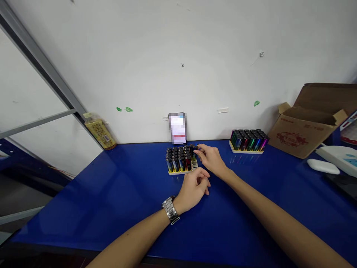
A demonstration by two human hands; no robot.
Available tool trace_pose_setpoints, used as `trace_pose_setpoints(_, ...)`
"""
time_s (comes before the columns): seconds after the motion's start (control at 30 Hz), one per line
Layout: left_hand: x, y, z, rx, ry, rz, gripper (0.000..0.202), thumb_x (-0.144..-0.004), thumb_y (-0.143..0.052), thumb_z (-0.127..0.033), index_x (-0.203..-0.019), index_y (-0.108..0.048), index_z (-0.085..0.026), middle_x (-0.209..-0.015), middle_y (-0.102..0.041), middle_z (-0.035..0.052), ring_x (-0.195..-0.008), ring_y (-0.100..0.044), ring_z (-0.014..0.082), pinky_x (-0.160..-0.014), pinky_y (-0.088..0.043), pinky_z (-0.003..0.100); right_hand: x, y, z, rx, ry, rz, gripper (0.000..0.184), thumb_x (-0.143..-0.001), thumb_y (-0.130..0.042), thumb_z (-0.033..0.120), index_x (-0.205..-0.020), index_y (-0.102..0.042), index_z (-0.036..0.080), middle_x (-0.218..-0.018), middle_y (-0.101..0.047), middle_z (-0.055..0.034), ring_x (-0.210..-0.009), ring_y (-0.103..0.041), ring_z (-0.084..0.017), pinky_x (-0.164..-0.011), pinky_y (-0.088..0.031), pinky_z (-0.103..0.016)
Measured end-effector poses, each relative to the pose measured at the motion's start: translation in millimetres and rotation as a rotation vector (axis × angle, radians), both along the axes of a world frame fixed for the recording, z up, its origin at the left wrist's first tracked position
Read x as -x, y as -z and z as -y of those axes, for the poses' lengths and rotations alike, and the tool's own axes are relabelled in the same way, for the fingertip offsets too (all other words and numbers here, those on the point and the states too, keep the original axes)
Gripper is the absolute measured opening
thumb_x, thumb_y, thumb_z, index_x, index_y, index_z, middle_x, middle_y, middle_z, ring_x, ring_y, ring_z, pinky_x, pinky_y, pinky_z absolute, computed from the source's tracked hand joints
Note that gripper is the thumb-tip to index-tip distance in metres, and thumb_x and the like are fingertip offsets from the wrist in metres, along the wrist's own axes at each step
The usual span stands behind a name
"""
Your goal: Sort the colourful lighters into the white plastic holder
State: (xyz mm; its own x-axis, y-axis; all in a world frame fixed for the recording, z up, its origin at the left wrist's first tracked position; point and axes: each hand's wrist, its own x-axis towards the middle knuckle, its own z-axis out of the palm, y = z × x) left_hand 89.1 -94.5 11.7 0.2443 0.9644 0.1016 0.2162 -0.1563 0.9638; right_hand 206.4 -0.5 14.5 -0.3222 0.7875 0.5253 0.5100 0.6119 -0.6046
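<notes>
In front of me stands a white rack (182, 172) filled with rows of upright batteries (174, 164), dark-topped with shiny coloured wraps and yellow lower ends. My right hand (210, 158) reaches over its right side. Thumb and fingers pinch the upper part of a battery (194, 157) in the right-hand column, partly covered by the fingertips. Bare slots show in front of that battery. My left hand (193, 189), with a metal watch (170, 210) on its wrist, is just in front of the rack's right corner. Its fingers are curled inward, and whatever they may hold is hidden.
A second battery rack (248, 152) stands at the back right, beside an open cardboard box (302, 134). A phone (177, 128) leans on the wall behind the nearer rack. A yellow drink bottle (99, 131) stands back left. A white case (323, 166) lies far right on the blue table (125, 193).
</notes>
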Motion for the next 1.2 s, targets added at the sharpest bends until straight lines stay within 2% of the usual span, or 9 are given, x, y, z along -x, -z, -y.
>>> trace_pose_setpoints(0.17, 0, -0.2, -1, 0.004, 0.005, 0.013, 0.014, -0.075, -0.043, -0.01, -0.082, -0.052, -0.017, -0.065, -0.059, -0.0034, -0.046, -0.058, 0.0089, -0.049, -0.043, 0.02, -2, 3.0, -5, -0.008, 0.064, 0.0, 0.044, -0.095, -0.038, 0.047, -0.068, -0.059, 0.019, -0.056, -0.056, -0.0009, -0.053, -0.049, -0.014, -0.057, -0.036, -0.026)
trace_pose_setpoints(0.27, 0, -0.2, 0, -0.004, 0.012, 0.013, 0.014, -0.075, -0.043, -0.01, -0.082, -0.052, -0.017, -0.065, -0.059, -0.003, -0.046, -0.057, 0.0087, -0.049, -0.043, 0.02, -4, 5.0, -12, 0.062, 0.186, 0.106, 0.049, -0.099, -0.022, 0.042, -0.089, -0.064, 0.019, -0.068, -0.061, -0.0048, -0.065, -0.055, -0.018, -0.063, -0.038, -0.028)
trace_pose_setpoints(0.37, 0, -0.4, 1, -0.002, 0.01, 0.009, 0.014, -0.074, -0.043, -0.01, -0.082, -0.052, -0.018, -0.065, -0.059, -0.0031, -0.046, -0.057, 0.0086, -0.049, -0.043, 0.02, -1, 3.5, -19, 0.125, 0.23, 0.411, 0.042, -0.098, -0.023, 0.039, -0.118, -0.058, 0.026, -0.091, -0.064, -0.01, -0.087, -0.057, -0.025, -0.074, -0.04, -0.034)
trace_pose_setpoints(0.43, 1, -0.5, 1, 0.0, 0.005, 0.004, 0.014, -0.074, -0.043, -0.01, -0.082, -0.052, -0.018, -0.065, -0.059, -0.0032, -0.046, -0.058, 0.0087, -0.049, -0.043, 0.02, 4, 1.1, -21, 0.169, 0.245, 0.562, 0.042, -0.098, -0.023, 0.04, -0.125, -0.053, 0.029, -0.1, -0.062, -0.0128, -0.093, -0.055, -0.029, -0.077, -0.04, -0.039)
trace_pose_setpoints(0.8, 2, -0.5, 0, -0.021, 0.015, -0.01, 0.015, -0.075, -0.042, -0.009, -0.082, -0.052, -0.018, -0.065, -0.059, -0.0033, -0.047, -0.057, 0.0089, -0.05, -0.043, 0.02, -1, -6.1, -8, 0.306, 0.402, 0.632, 0.033, -0.094, -0.034, 0.042, -0.107, -0.059, 0.024, -0.098, -0.06, -0.0166, -0.093, -0.058, -0.032, -0.073, -0.042, -0.039)
trace_pose_setpoints(0.87, 2, -0.6, 1, -0.027, 0.01, -0.012, 0.014, -0.076, -0.042, -0.01, -0.083, -0.052, -0.018, -0.066, -0.059, -0.0032, -0.047, -0.058, 0.0087, -0.05, -0.044, 0.02, -7, 0.0, -10, 0.282, 0.389, 0.554, 0.029, -0.092, -0.041, 0.03, -0.116, -0.055, 0.023, -0.094, -0.061, -0.0149, -0.087, -0.06, -0.029, -0.072, -0.042, -0.036)
trace_pose_setpoints(0.97, 1, -0.6, 0, -0.026, -0.025, 0.013, 0.009, -0.081, -0.043, -0.015, -0.085, -0.051, -0.018, -0.068, -0.058, -0.0032, -0.047, -0.058, 0.0085, -0.049, -0.044, 0.02, -16, 13.1, -16, 0.234, 0.37, 0.208, 0.045, -0.084, -0.05, 0.023, -0.129, -0.046, 0.019, -0.081, -0.062, -0.0072, -0.074, -0.06, -0.023, -0.07, -0.044, -0.034)
trace_pose_setpoints(1.1, 0, -1.1, 0, -0.021, -0.116, 0.074, 0.013, -0.088, -0.045, -0.03, -0.094, -0.048, -0.019, -0.073, -0.057, -0.0031, -0.048, -0.058, 0.0084, -0.049, -0.046, 0.021, -27, 21.9, -22, 0.251, 0.166, -0.333, 0.032, -0.077, -0.06, 0.041, -0.098, -0.061, 0.016, -0.07, -0.061, -0.0031, -0.064, -0.057, -0.018, -0.063, -0.047, -0.031)
trace_pose_setpoints(1.2, -1, -2.2, 1, -0.033, -0.168, 0.09, 0.025, -0.09, -0.045, -0.04, -0.103, -0.046, -0.019, -0.084, -0.057, -0.0006, -0.051, -0.059, 0.0081, -0.052, -0.049, 0.023, -30, 15.6, -14, 0.352, -0.118, -0.449, 0.036, -0.069, -0.069, 0.049, -0.082, -0.064, 0.016, -0.067, -0.061, -0.0021, -0.06, -0.054, -0.015, -0.056, -0.045, -0.028)
